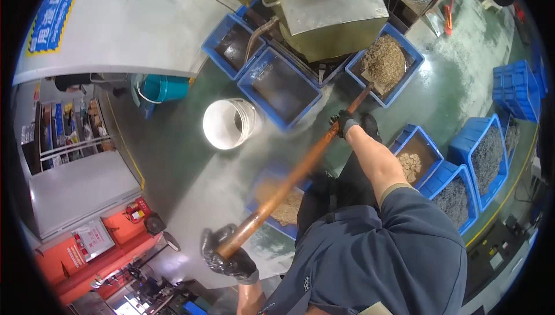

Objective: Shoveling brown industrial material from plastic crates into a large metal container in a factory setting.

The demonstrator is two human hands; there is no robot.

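A long wooden-handled shovel [289, 182] runs diagonally across the view. My left hand [228, 257], in a black glove, grips the handle near its butt end at the lower left. Farther along, my right hand [345, 123], also black-gloved, is closed round the handle near its far end. That far end reaches into a blue bin [417, 60] holding a heap of brown, grainy material [384, 63]. Only a small part of the blade shows against the heap; the remainder is hidden.
Two blue bins [280, 86] with dark contents stand beside a metal machine [329, 20]. A white bucket [225, 124] is left of them. Beneath the handle sits a bin of tan material [286, 208]. More blue bins [477, 156] line the right; a teal bucket [165, 88] stands far left.
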